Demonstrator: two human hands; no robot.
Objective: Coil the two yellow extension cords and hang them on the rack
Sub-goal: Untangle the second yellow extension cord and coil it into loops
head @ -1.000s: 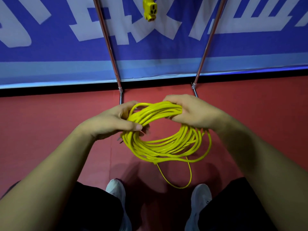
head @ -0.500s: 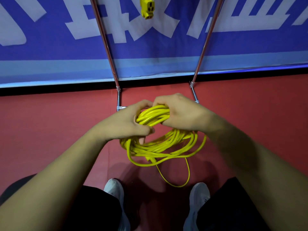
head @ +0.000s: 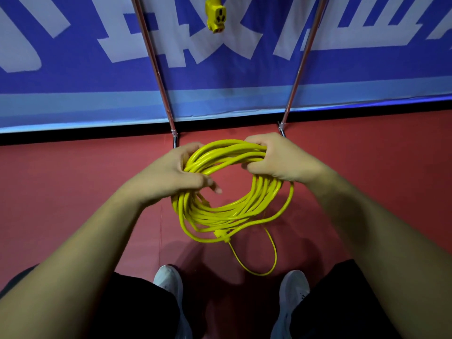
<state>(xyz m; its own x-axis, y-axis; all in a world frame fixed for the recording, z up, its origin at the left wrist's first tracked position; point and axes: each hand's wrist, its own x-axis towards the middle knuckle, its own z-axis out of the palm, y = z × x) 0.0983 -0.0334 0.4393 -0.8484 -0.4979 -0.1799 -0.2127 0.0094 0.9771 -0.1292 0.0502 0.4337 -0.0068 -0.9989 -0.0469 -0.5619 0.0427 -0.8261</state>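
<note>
Above red floor — both hands' fingers round yellow coil.

The scene is taken by a single wide-angle camera worn on the head, aimed forward and steeply down. Both forearms are seen entering from the lower corners. The left hand and right hand, both gripping the yellow cord, are framed near the middle, close to the lens. The shoes are caught at the bottom edge. The red floor is spread across the middle. The blue banner and rack poles are taken in at the top, farther off.
</note>
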